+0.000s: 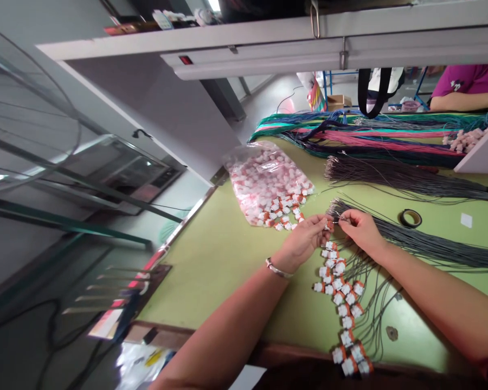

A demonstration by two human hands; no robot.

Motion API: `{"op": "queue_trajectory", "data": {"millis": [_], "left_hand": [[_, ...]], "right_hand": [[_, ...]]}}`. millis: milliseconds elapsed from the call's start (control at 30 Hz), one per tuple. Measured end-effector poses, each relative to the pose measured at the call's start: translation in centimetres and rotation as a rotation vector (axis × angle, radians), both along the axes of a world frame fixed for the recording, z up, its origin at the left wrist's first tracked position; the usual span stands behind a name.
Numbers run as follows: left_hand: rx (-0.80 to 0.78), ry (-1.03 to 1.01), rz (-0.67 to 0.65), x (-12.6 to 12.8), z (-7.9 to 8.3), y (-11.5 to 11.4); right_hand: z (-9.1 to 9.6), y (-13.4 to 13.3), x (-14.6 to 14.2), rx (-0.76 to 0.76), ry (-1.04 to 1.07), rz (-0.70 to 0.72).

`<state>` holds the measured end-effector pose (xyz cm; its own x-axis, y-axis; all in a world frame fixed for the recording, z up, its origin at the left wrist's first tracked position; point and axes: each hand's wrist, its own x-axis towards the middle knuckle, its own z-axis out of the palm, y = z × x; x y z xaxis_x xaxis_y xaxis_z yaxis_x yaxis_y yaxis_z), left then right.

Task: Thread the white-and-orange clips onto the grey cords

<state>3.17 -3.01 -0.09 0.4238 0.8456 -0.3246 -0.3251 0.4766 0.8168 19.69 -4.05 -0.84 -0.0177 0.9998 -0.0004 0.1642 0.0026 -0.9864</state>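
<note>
A connector (pixel 328 225) is held near the centre of the frame, just right of the middle, by the left hand (pixel 306 237), whose thumb and fingers are closed around it in a pinch. A thin wire (pixel 336 221) is pinched between the thumb and fingertips of the right hand (pixel 364 230), just beside the connector; whether its tip is seated cannot be told. A bracelet (pixel 278 269) is worn on the left wrist. Below the hands, a cluster of white and orange connectors (pixel 338 297) is spread down to the lower edge of the table (pixel 203 271), with dark wires (pixel 376 303) trailed to its right. A clear bag (pixel 260 179) filled with more connectors is placed left of the hands, and some loose ones (pixel 282 208) are seen at its mouth. A grey bundle (pixel 435 242) is stretched from behind the right hand to the right edge; above it a second bundle (pixel 386 179) is laid out, and coloured wires (pixel 374 135) are heaped in the upper right. A tape roll (pixel 410 218) and a white label (pixel 466 220) are set between the two bundles. At the upper right corner, another person's forearm (pixel 463 101) and purple sleeve (pixel 467 81) are partly shown.
</note>
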Motion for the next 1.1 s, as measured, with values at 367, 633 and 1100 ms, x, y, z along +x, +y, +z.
{"op": "queue_trajectory", "data": {"millis": [367, 633, 1100], "left_hand": [[0.155, 0.228, 0.045, 0.4, -0.5, -0.1], [0.351, 0.451, 0.010, 0.7, -0.8, 0.1], [0.288, 0.384, 0.016, 0.8, -0.8, 0.2]], "right_hand": [[-0.8, 0.2, 0.0, 0.078, -0.169, -0.008], [-1.2, 0.7, 0.9, 0.037, -0.210, 0.194], [-1.3, 0.7, 0.7, 0.053, -0.239, 0.106]]}}
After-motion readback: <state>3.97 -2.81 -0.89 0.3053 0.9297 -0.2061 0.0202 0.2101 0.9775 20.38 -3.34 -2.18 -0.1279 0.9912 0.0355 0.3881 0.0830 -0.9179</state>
